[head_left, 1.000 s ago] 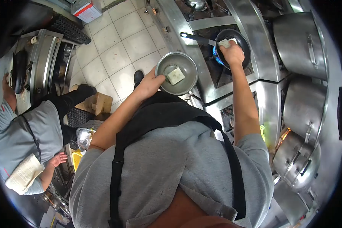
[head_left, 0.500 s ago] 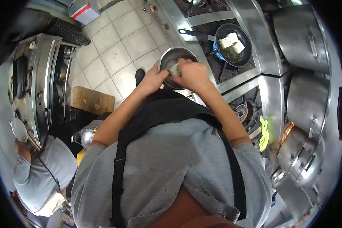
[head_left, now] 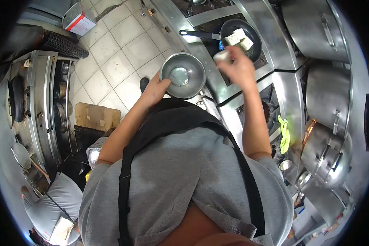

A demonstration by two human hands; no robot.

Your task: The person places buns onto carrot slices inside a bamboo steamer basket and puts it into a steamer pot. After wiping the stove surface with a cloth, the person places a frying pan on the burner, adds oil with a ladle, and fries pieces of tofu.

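Observation:
My left hand (head_left: pixel 155 91) grips the rim of a steel bowl (head_left: pixel 196 78), thumb over the edge. Only a little clear liquid shows at the bottom of the bowl. In my right hand (head_left: pixel 240 69) is a white block (head_left: pixel 222 57), pinched between thumb and fingers and slightly blurred. That hand is just below the near edge of a black frying pan (head_left: pixel 256 39). Several white blocks (head_left: pixel 238 37) lie in the pan, with greenish bits around them. The pan rests on a burner with a blue flame, its handle (head_left: pixel 199 34) pointing left.
Large steel pots (head_left: pixel 315 30) line the right side, with a flame near the lower one. A yellow-green cloth (head_left: pixel 283 135) hangs by the stove. At the lower left a co-worker (head_left: pixel 59 205) bends near a counter. A cardboard box (head_left: pixel 96 117) stands on the tiled floor.
My right hand has left the bowl and moved up and right towards the pan, carrying the white block. The bowl no longer holds a block. The co-worker has shifted lower in view.

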